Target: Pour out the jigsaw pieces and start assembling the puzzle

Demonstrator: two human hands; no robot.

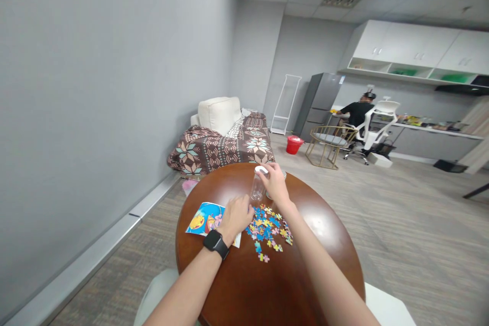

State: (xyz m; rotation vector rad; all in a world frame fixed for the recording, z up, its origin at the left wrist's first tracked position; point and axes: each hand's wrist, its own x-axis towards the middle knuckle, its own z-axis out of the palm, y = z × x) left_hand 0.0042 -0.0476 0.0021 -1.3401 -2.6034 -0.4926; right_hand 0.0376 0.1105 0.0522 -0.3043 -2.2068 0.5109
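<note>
My right hand (275, 186) pinches the white lid (261, 169) at the top of a clear plastic jar (257, 189), near the far side of the round table. Whether the lid is loose or fastened I cannot tell. My left hand (237, 218), below a black watch, is low over the table with its fingers loosely bent and nothing visible in them. Its fingertips are beside a spread of colourful jigsaw puzzle pieces (267, 224). Partly beneath that hand and wrist lies a printed picture sheet (206, 216) with blue and yellow cartoon art. Another clear object is mostly hidden behind my right hand.
The brown round table (282, 290) stands near a grey wall. Beyond it is a sofa with a patterned cover (225, 153). Farther right are a red bucket (294, 145), a gold-framed chair (328, 140) and a seated person (358, 112) at a counter.
</note>
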